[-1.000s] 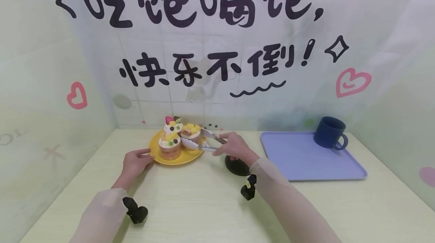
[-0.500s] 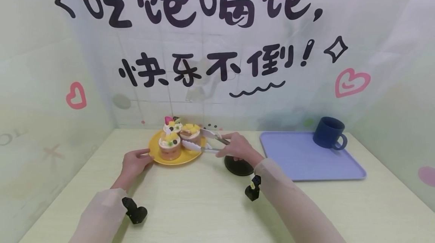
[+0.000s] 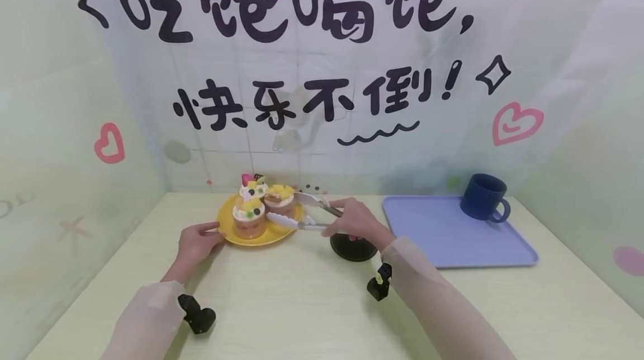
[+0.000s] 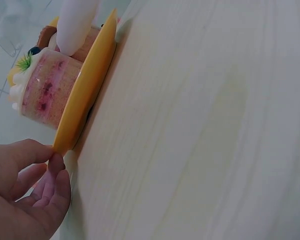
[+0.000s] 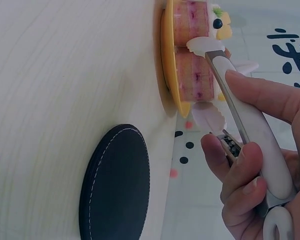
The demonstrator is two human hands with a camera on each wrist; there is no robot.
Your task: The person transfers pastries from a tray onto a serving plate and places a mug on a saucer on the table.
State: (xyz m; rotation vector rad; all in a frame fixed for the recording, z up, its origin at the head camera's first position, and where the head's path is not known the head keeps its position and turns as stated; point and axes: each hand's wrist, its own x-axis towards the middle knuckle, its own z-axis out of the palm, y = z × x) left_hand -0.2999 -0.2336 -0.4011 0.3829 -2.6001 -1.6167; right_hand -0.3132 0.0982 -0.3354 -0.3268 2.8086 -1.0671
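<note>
My left hand [image 3: 197, 241] pinches the left rim of a yellow plate [image 3: 256, 241] between thumb and fingers. On the plate stand a front cake cup [image 3: 250, 225], a right cake cup [image 3: 280, 203] and a back cake cup [image 3: 253, 189], all topped with cream and fruit pieces. White-tipped metal tongs [image 5: 255, 130] are gripped in my right hand [image 3: 358, 220]. Their white tips are spread, one on the near side and one on the far side of the right cake cup. Whether the tips touch it I cannot tell.
A round black coaster [image 3: 354, 249] lies under my right hand. To the right is a lilac tray [image 3: 453, 248], with a dark blue mug [image 3: 483, 198] upright at its back right corner. A printed wall sheet [image 3: 322, 164] stands close behind the plate.
My right hand has shifted slightly right with the tongs, and their tips appear a little wider apart. The left hand stays on the plate rim. The head view has turned very slightly.
</note>
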